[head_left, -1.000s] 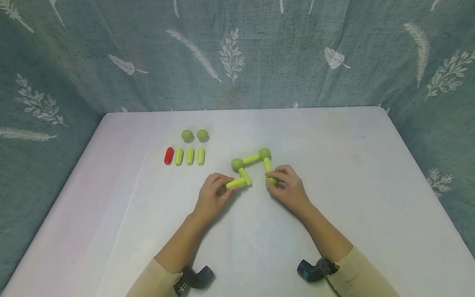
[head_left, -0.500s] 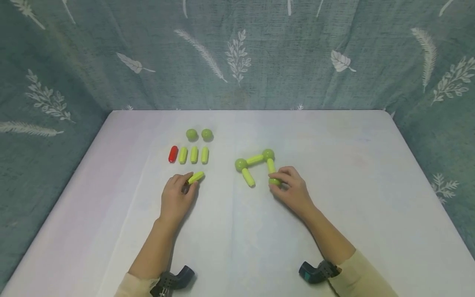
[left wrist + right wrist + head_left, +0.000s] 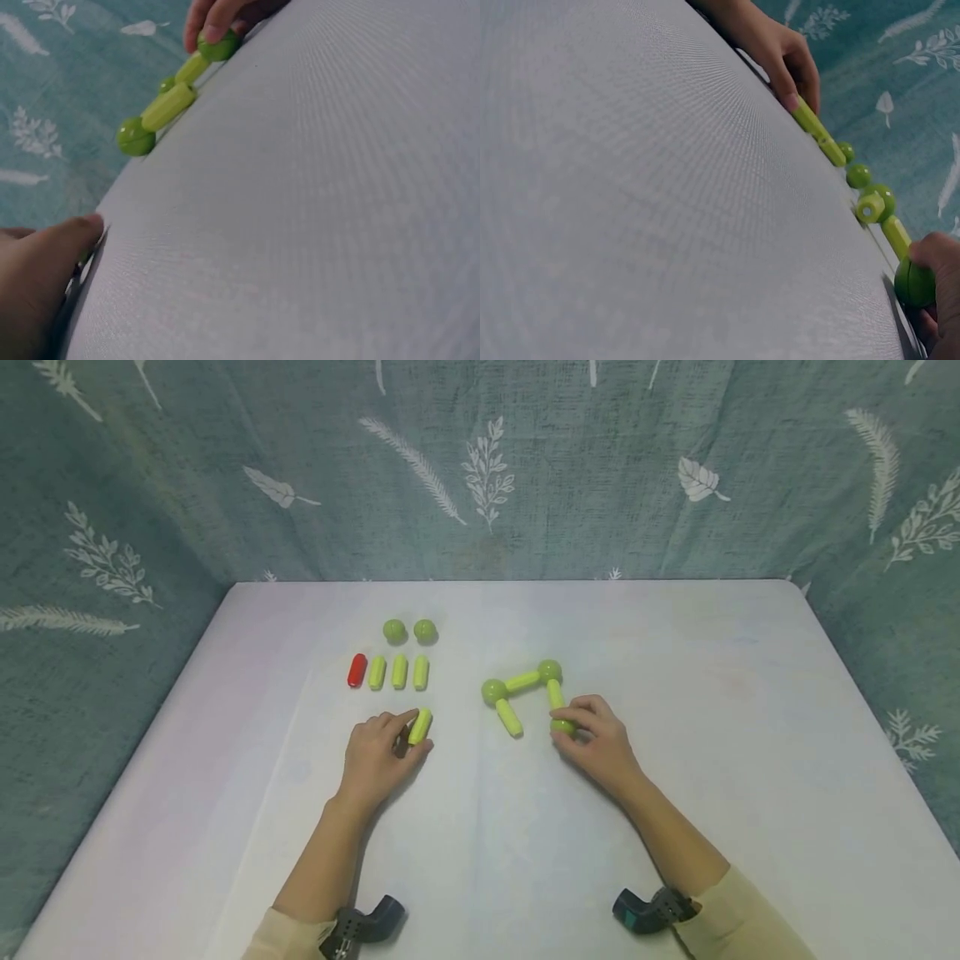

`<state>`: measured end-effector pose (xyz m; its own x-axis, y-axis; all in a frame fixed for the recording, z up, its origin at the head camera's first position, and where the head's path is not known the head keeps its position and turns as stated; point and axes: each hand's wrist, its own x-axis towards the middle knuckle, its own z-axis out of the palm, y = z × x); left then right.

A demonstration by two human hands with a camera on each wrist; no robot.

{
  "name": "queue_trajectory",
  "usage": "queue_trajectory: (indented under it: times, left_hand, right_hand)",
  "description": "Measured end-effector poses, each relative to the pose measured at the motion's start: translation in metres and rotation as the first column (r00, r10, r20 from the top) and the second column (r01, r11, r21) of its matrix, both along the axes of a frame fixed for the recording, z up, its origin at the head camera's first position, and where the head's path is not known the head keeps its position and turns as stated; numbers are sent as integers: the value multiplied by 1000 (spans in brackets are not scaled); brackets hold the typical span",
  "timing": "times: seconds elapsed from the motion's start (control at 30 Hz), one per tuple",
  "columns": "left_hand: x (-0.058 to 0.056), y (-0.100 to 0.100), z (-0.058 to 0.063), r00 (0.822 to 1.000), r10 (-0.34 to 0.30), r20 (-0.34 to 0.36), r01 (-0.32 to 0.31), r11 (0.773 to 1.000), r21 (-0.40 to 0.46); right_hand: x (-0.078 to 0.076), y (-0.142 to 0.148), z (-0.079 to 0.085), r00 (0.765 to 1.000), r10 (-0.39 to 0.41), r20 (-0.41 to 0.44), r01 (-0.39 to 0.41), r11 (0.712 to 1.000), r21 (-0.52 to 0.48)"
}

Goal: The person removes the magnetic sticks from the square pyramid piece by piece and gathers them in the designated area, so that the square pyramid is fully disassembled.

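Observation:
In the head view my left hand pinches a short lime-green rod between thumb and index finger, close over the table. My right hand grips a green ball, partly hidden by its fingers; the right wrist view shows this ball under the thumb. From it a rod runs to a far ball. Another rod links that to a left ball. A third rod sticks out toward the front, its near end free. In the left wrist view, the joined piece lies beyond the left thumb.
Left of the joined piece, a red rod lies in a row with a green rod and two more like it. Two loose green balls sit behind them. Leaf-patterned cloth hangs around the white table.
My left hand has carried its rod leftward, away from the joined piece's free end, and has turned it nearly in line with the row. The right hand stays on its ball.

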<state>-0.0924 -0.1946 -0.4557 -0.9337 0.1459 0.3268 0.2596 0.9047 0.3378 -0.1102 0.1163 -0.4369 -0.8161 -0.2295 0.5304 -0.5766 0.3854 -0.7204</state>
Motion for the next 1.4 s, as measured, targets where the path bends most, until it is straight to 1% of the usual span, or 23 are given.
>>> queue_trajectory:
  times: [0.1, 0.17, 0.23, 0.33, 0.4, 0.53, 0.6, 0.67, 0.77, 0.87, 0.93, 1.17, 1.4]
  left_hand:
    - [-2, -2, 1, 992, -95, 80, 94, 995, 15]
    - [-4, -4, 2, 981, -152, 118, 152, 988, 9]
    - [-7, -5, 4, 969, -202, 140, 201, 979, 18]
    - [-12, -8, 5, 953, -257, 158, 249, 966, 69]
    - [-14, -10, 5, 948, -275, 162, 258, 959, 117]
    - [-15, -13, 4, 949, -270, 164, 242, 955, 172]
    - [-14, -14, 3, 954, -251, 162, 224, 960, 168]
    - [-14, -15, 3, 964, -217, 154, 191, 967, 167]
    - [-14, -17, 2, 979, -149, 141, 125, 979, 162]
    - [-16, -17, 1, 986, -98, 134, 77, 985, 158]
    - [-17, -17, 1, 989, -82, 125, 63, 986, 151]
    - [-18, -18, -3, 994, -98, 55, 90, 987, 136]
    - [-17, -17, -3, 993, -111, 36, 106, 987, 119]
  right_hand:
    - [5, -3, 12, 1000, -1, 20, 1, 1000, 8]
    - [6, -4, 15, 1000, -4, 28, 4, 1000, 11]
    - [7, -4, 15, 1000, -9, 30, 9, 1000, 13]
    - [6, -4, 13, 999, -20, 31, 19, 1000, 16]
    - [6, -4, 13, 999, -22, 41, 22, 1000, 17]
    - [6, -4, 12, 998, -19, 66, 18, 1000, 16]
    - [7, -4, 12, 997, -16, 71, 15, 1000, 16]
    - [7, -4, 13, 998, -11, 67, 10, 1000, 16]
    - [7, -3, 13, 998, -7, 64, 6, 1000, 17]
    - [6, -2, 12, 997, -1, 72, 0, 1000, 12]
    - [5, -2, 11, 997, 3, 82, -4, 1000, 11]
    - [-10, 5, -21, 997, 6, 77, -6, 1000, 0]
    - [-11, 7, -24, 995, 16, 98, -16, 1000, 1]
